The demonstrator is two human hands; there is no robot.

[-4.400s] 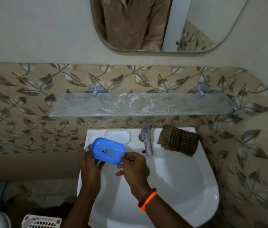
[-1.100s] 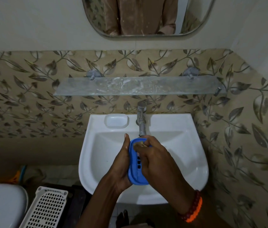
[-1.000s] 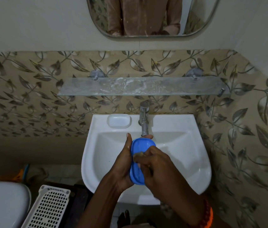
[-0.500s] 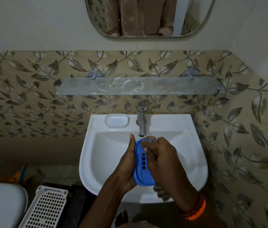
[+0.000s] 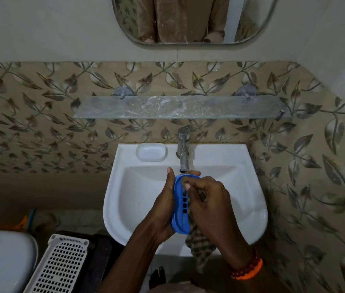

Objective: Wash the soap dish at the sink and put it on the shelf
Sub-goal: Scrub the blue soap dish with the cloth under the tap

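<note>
The blue soap dish (image 5: 180, 205) stands on edge over the white sink (image 5: 250, 187), just below the tap (image 5: 183, 152). My left hand (image 5: 163, 206) grips it from the left, thumb along its edge and fingertips curled over the top. My right hand (image 5: 208, 205) holds a checked brown cloth (image 5: 201, 248) and presses it against the dish's inner face; the cloth's tail hangs below the hand. No water stream is visible. The glass shelf (image 5: 180, 107) on the wall above the sink holds nothing.
A white moulded soap recess (image 5: 151, 152) sits left of the tap. A mirror (image 5: 190, 20) hangs above the shelf. To the lower left are a white perforated basket (image 5: 59, 265) and a white toilet lid (image 5: 0, 261). Leaf-patterned tiles close in on the right.
The cloth that lay on the sink's right rim is now in my right hand. The dish went from flat near the rim to upright under the tap, and the right hand keeps rubbing it.
</note>
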